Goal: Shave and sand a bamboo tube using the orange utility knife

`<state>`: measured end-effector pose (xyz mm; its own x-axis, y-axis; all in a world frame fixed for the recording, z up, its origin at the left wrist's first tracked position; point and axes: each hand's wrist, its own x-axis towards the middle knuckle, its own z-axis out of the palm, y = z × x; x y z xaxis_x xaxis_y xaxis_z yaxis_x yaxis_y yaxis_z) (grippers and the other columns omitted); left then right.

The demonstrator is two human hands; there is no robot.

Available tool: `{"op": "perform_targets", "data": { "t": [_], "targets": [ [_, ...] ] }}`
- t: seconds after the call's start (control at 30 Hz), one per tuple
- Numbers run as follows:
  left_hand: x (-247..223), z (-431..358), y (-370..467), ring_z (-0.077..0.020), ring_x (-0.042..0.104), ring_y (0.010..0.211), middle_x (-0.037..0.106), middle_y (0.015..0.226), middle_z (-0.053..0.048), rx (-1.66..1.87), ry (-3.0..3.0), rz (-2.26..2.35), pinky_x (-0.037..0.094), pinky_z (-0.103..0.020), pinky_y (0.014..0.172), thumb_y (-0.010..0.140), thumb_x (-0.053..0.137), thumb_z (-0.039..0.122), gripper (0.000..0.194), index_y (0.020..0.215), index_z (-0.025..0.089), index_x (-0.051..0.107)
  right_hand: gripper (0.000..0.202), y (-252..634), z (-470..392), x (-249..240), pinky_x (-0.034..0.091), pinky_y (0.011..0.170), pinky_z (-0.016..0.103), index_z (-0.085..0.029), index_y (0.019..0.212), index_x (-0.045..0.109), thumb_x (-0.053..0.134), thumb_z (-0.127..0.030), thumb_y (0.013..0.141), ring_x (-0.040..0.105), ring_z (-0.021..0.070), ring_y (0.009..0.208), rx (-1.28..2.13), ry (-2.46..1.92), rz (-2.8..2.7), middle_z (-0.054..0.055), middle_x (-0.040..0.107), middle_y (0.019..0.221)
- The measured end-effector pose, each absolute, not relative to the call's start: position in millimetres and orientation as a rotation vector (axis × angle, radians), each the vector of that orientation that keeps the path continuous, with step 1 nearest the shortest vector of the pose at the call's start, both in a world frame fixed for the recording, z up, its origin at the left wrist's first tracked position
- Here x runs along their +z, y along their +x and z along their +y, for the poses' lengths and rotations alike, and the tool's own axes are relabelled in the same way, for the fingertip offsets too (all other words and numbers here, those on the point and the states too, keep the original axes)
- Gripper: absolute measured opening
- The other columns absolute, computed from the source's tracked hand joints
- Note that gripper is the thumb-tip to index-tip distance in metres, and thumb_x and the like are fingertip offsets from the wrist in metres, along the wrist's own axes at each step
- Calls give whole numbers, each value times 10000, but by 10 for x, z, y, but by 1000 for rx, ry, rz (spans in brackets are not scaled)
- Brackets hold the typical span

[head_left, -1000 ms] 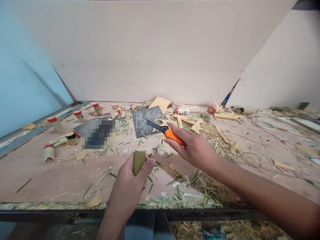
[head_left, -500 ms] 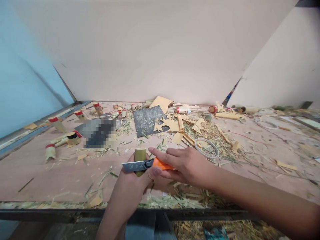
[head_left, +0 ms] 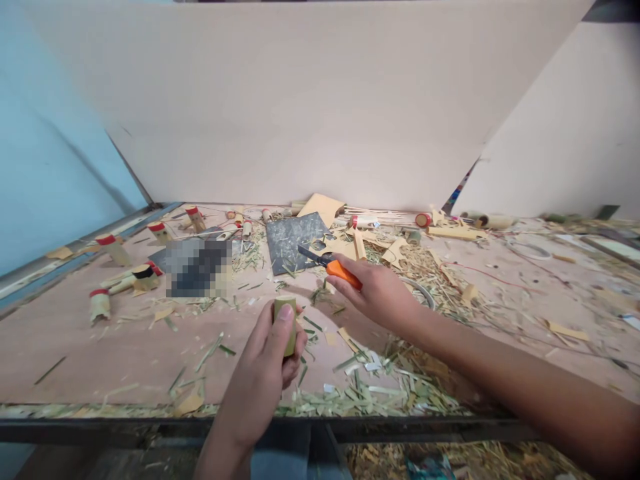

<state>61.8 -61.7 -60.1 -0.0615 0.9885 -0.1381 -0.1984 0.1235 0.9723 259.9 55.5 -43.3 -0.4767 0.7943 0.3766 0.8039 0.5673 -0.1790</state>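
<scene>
A short green bamboo tube stands nearly upright in my left hand, the thumb lying along its near side and the fingers wrapped behind it. My right hand is closed on the orange handle of a utility knife. The knife's dark blade points left, above a black sheet on the table, and is apart from the tube. Green bamboo shavings lie on the table beneath both hands.
Several red-topped bamboo pieces stand at the left. Cut yellow card and a pale tape ring lie among shavings beyond my right hand. A pale panel rises behind the table. The table's dark front edge runs along the bottom.
My right hand has drawn the utility knife away from the bamboo tube, forward and to the right. My left hand still holds the tube, its thumb now raised onto it.
</scene>
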Motion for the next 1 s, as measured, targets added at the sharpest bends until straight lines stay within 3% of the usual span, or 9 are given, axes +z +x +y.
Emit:
{"op": "perform_targets", "data": {
  "t": [0.13,0.27,0.47,0.6,0.73,0.83,1.0],
  "targets": [
    [-612,-626,599,-93,451,515,591,828,4,1260,831,1051,324,-196,418,971,485,691,522,1162,223,613,497,2573,505,-413,456,677,295,-195,1330,639,437,-561,1063,723,233,816,130,-1212,-2368,89,782,1001],
    [-582,-635,584,-80,420,492,560,808,23,1246,755,965,297,-192,425,972,520,661,522,1298,258,586,442,2563,473,-370,413,648,279,-210,1180,669,419,-558,1069,660,194,709,252,-1156,-2345,40,739,854],
    [-516,-661,558,-77,436,571,560,902,28,1226,681,936,341,-186,511,925,641,439,502,1393,335,493,410,2535,406,-319,388,648,272,-200,1074,656,409,-528,1081,592,168,677,329,-1077,-2373,19,688,804],
    [-526,-653,544,-78,443,570,561,918,19,1221,694,920,297,-188,486,922,638,388,471,1364,318,491,411,2537,366,-304,449,724,283,-193,1232,658,448,-510,1075,660,182,783,356,-985,-2384,55,746,945],
    [-546,-645,543,-58,376,513,529,832,42,1203,718,950,261,-186,456,953,611,477,269,1086,254,538,494,2570,344,-321,497,772,282,-164,1417,588,499,-494,1060,705,190,875,331,-842,-2465,96,763,1103],
    [-573,-647,556,-61,335,499,484,721,69,1170,774,998,281,-182,461,942,635,560,350,974,243,492,585,2592,335,-342,495,678,266,-151,1490,542,519,-532,1047,698,175,775,223,-734,-2563,103,763,1031],
    [-617,-639,562,-94,371,476,435,574,98,1184,981,1211,323,-199,449,866,735,586,470,1093,225,538,611,2580,281,-346,400,527,254,-162,1532,506,450,-556,1067,627,142,612,59,-510,-2721,43,715,842]
  ]
}}
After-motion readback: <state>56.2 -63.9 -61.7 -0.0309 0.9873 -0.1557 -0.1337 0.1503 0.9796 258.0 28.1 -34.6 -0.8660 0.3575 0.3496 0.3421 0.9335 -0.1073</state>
